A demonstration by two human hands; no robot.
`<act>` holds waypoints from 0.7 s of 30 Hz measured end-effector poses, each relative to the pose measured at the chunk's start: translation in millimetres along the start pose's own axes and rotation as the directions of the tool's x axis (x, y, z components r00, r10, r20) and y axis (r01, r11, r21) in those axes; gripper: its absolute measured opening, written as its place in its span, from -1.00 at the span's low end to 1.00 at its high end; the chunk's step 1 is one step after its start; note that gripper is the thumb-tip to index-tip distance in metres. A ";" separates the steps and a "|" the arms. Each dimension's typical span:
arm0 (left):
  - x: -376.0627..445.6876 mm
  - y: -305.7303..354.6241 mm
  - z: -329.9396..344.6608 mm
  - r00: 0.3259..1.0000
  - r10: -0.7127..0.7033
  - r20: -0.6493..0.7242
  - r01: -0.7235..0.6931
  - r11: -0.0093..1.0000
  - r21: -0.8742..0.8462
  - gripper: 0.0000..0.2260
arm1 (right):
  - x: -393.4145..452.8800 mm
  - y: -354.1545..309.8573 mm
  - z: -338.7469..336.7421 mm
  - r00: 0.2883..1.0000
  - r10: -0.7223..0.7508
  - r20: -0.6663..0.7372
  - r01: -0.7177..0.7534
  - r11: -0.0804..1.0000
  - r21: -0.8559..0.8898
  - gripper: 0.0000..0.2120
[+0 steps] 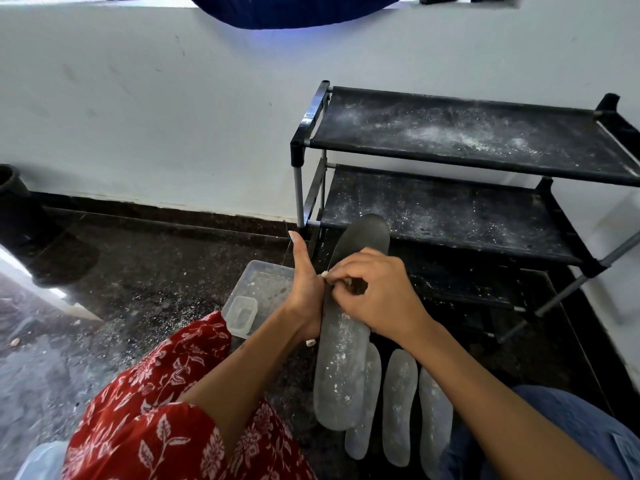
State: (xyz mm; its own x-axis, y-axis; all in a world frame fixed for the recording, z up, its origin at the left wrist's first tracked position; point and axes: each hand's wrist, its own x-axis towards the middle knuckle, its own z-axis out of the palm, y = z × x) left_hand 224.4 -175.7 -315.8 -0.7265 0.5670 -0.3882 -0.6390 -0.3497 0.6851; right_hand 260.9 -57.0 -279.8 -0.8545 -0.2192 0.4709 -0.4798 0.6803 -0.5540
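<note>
A long grey insole (343, 368), dusted with white powder, is held up at an angle in front of me. My left hand (304, 292) grips its left edge, thumb pointing up. My right hand (377, 296) lies across the insole's middle with fingers curled, pinching a small pale object near the left edge; what it is cannot be made out. Several more grey insoles (400, 407) lie side by side on the floor below. A small white bit sits at my left wrist.
A black two-tier rack (485, 143), speckled with white dust, stands against the white wall on the right. A clear plastic box (263, 289) with a smaller tub (242, 315) sits on the dark speckled floor. Red floral fabric (166, 403) covers my left knee.
</note>
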 end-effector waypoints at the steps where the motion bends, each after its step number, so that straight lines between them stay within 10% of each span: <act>1: -1.0 0.1 0.9 1.000 0.003 0.022 -0.003 1.000 0.000 0.04 | 0.8 1.7 -0.8 0.999 0.003 -0.042 -0.003 1.000 -0.011 -0.85; 9: -1.5 0.1 2.4 1.000 0.010 -0.029 -0.010 1.000 0.022 0.02 | -4.5 -4.9 3.6 0.999 -0.028 0.040 0.030 0.999 -0.042 -0.85; 15: -4.5 3.1 6.1 1.000 0.008 -0.023 -0.008 1.000 0.007 -0.03 | 0.7 6.5 -5.5 0.979 0.026 -0.200 -0.051 0.992 -0.119 -0.84; 21: -4.3 4.5 3.3 0.997 0.047 -0.066 -0.047 0.999 -0.010 -0.24 | -3.6 2.2 -3.2 1.000 0.017 0.025 -0.015 0.998 -0.055 -0.85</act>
State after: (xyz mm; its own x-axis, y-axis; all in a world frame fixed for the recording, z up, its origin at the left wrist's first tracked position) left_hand 225.4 -177.2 -309.0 -0.7707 0.4995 -0.3957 -0.6063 -0.3837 0.6966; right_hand 263.6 -52.5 -280.6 -0.8672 -0.2256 0.4440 -0.4552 0.7207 -0.5229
